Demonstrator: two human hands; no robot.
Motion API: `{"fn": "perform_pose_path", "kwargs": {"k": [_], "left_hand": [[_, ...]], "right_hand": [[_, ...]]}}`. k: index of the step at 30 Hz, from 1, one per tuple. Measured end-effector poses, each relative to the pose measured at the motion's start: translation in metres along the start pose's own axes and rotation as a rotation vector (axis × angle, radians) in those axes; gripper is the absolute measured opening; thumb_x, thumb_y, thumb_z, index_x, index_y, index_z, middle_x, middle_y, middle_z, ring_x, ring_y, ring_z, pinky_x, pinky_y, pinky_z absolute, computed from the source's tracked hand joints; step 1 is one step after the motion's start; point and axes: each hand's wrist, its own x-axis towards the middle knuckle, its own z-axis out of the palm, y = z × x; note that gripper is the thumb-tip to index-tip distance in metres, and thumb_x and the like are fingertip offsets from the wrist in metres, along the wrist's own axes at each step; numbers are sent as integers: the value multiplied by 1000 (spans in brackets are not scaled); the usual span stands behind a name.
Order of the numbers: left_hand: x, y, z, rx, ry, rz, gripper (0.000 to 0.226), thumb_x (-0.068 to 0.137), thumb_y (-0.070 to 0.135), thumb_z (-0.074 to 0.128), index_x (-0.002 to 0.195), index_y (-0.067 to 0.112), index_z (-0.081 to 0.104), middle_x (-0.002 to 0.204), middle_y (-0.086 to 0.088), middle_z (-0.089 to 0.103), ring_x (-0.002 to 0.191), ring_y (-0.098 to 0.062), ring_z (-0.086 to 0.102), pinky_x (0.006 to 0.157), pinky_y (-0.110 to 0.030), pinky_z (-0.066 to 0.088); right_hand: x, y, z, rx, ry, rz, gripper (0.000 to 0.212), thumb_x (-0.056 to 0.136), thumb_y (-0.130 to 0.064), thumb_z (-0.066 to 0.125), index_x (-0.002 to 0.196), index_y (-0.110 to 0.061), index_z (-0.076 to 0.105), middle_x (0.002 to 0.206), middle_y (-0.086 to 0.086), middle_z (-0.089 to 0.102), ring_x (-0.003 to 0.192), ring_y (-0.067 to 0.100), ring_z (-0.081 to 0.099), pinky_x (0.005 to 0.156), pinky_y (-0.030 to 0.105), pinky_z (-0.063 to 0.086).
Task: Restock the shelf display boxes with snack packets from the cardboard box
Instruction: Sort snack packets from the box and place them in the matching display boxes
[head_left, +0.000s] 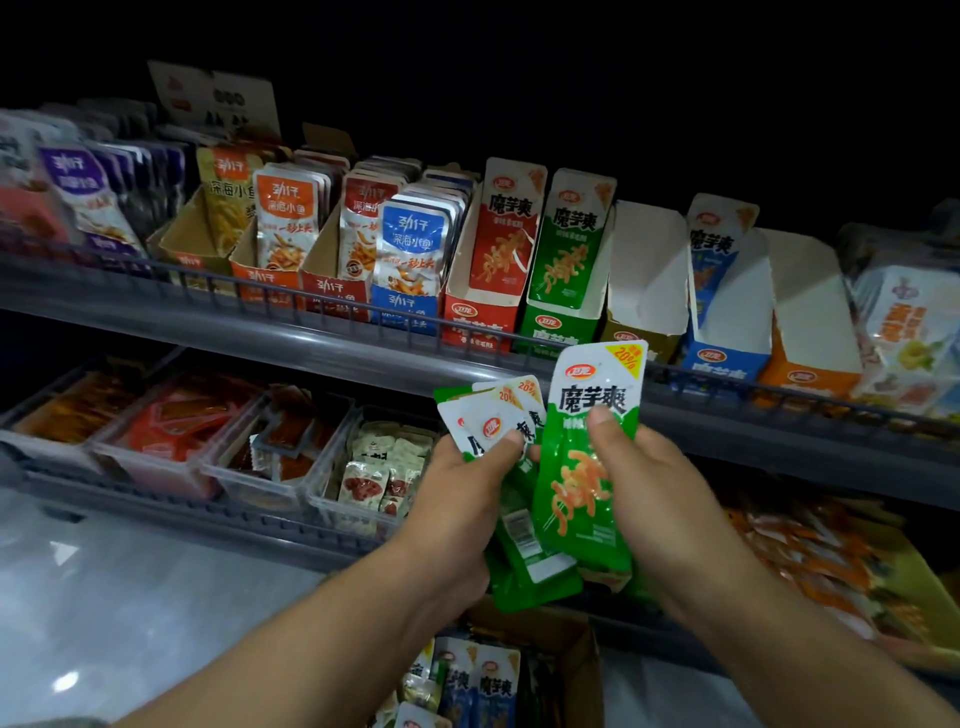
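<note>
Left hand and right hand grip green packets

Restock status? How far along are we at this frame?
Partly done: the red display box and green display box each show packets. In hand: the left hand grips a fan of green packets, the right hand pinches one more. To do: the olive display box and orange display box look empty, the blue display box shows only one packet, and the cardboard box holds more packets.

Green packet: "魔芋爽"; "20%"
</note>
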Motion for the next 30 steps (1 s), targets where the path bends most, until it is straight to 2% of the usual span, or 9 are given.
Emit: {"fn": "perform_pose_path", "kwargs": {"k": [4,8,10,13,15,17,21,27,30], "left_hand": [[-3,8,-3,-5,-38,-24,27,101,16,62,128,16,60,109,-16,77,93,-39,76,77,-56,62],[-7,9,-3,24,-110,14,31,98,11,65,129,14,62,112,-16,77,98,-39,75,76,-51,63],[-8,8,-2,41,-120,40,32,97,10,66,128,14,63,111,-16,77,96,-38,76,74,-49,64],[-9,9,-1,61,-132,51,29,96,9,66,125,13,65,108,-15,78,94,-38,76,75,-49,64],[-9,11,-1,70,-136,55,29,97,10,66,125,13,65,110,-16,77,98,-39,75,80,-52,63],[-9,13,-2,84,-146,63,31,96,12,66,127,12,65,113,-16,76,101,-40,74,85,-55,61],[-8,19,-5,96,-129,58,31,96,10,67,127,11,66,112,-15,77,100,-39,75,88,-55,60],[-12,29,-4,84,-167,60,29,94,11,70,123,13,68,111,-15,77,100,-38,75,89,-54,60],[-15,36,-3,19,-180,18,30,93,18,69,122,11,69,110,-16,77,97,-36,76,79,-46,63]], "right_hand": [[13,-5,-17,181,-34,128,23,101,-29,56,109,-12,69,96,13,77,88,33,75,87,57,56],[16,-3,-27,-53,-200,68,19,95,-17,65,113,-16,70,98,6,78,88,26,76,83,48,58],[16,-2,-27,-214,-180,-28,34,87,-12,75,116,-26,66,102,0,77,87,19,76,80,45,61],[20,-1,-31,-455,-95,-162,52,78,-22,85,119,-39,60,103,-5,69,79,-6,68,65,17,55],[22,-2,-35,-580,-100,-205,49,79,-34,83,121,-42,59,101,-12,66,75,-13,59,59,10,48],[25,-1,-38,-532,-128,-199,36,87,-36,75,120,-42,61,97,-11,71,79,-7,65,63,17,53],[28,-1,-37,-495,-118,-141,10,97,-33,63,106,-33,66,89,7,71,81,20,73,75,46,58],[37,-27,-37,-207,-287,37,19,97,-23,62,110,-10,67,95,9,78,86,24,76,74,34,59],[44,-40,-34,-274,-265,-63,13,96,-17,64,106,-14,71,89,6,78,70,14,73,55,21,52]]}}
